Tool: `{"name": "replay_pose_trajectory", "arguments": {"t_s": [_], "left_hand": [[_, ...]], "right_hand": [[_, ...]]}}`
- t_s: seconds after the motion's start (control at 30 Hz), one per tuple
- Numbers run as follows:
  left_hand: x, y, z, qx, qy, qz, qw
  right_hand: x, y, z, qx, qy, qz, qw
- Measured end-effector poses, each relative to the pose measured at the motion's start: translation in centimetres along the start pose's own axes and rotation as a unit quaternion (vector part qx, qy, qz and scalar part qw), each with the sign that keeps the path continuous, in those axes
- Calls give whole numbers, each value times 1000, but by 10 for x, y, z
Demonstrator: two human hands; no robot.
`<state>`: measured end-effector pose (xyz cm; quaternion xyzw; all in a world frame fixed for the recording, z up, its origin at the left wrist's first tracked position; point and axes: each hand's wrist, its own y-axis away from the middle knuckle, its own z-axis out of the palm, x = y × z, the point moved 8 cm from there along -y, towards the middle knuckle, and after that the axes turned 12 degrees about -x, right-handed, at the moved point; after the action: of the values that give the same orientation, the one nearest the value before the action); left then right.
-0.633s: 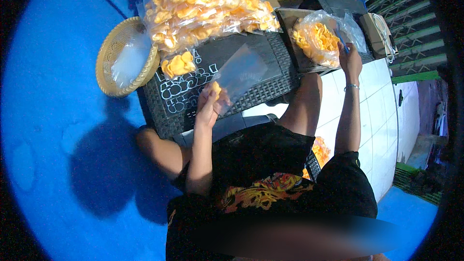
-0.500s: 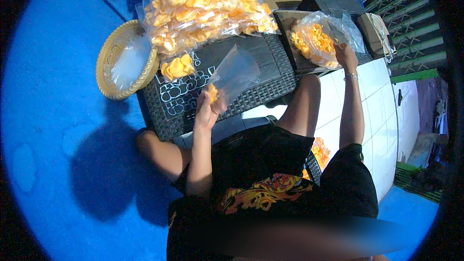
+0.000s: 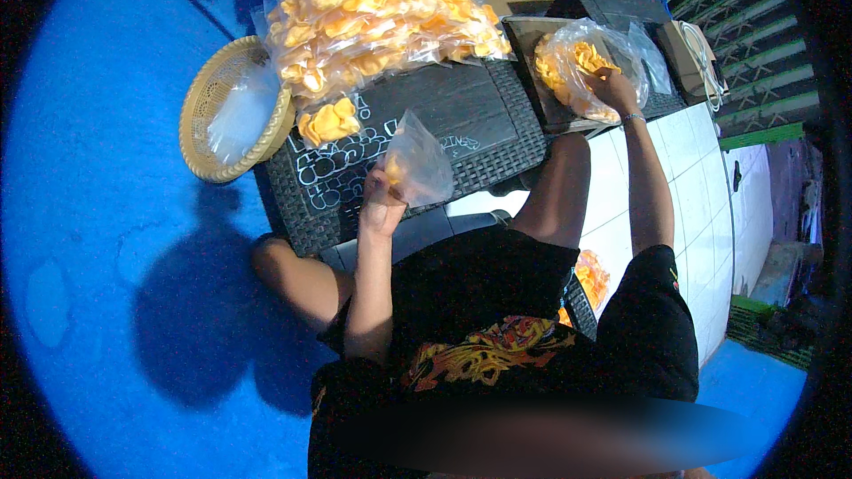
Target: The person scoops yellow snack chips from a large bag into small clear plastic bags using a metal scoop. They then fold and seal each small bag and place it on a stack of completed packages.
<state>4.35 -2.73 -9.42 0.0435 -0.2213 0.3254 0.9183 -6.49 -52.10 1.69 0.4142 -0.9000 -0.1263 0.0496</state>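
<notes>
My left hand (image 3: pixel 383 204) is closed around the lower part of a small clear plastic bag (image 3: pixel 426 164), holding it above the near edge of a dark woven table (image 3: pixel 390 98). A few orange chips show at the bottom of this bag. To the right, my right hand (image 3: pixel 614 89) is at the mouth of a large clear bag (image 3: pixel 621 44), its fingers curled on orange chips (image 3: pixel 590 58). The fingertips are partly hidden among the chips. A small filled bag of chips (image 3: pixel 329 122) lies on the table, left of the bag in my left hand.
A big heap of filled chip bags (image 3: pixel 382 18) covers the table's far side. On the left is a round tan basket (image 3: pixel 200 137) holding clear plastic bags (image 3: pixel 241 115). A cardboard box with a white cable (image 3: pixel 706 66) stands at far right. Orange packages (image 3: pixel 588 275) sit low beside my leg.
My right hand has moved left and down into the large bag's mouth, onto the chips. The small bag in my left hand has tipped lower and its upper part has bunched.
</notes>
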Motion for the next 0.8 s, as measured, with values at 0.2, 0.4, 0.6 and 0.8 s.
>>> {"name": "replay_pose_trajectory", "arguments": {"t_s": [0.2, 0.4, 0.6, 0.8], "left_hand": [[-5, -2, 8, 16, 14, -4, 1000], [1, -2, 12, 33, -27, 2, 999], [12, -2, 27, 16, -74, 44, 996], [21, -6, 31, 35, -92, 82, 992]], "right_hand": [[-7, 9, -3, 38, -37, 26, 998], [-1, 46, -28, 89, 12, 124, 988], [1, 101, -69, 100, 11, 193, 976], [-24, 148, -106, 84, -19, 134, 987]]}}
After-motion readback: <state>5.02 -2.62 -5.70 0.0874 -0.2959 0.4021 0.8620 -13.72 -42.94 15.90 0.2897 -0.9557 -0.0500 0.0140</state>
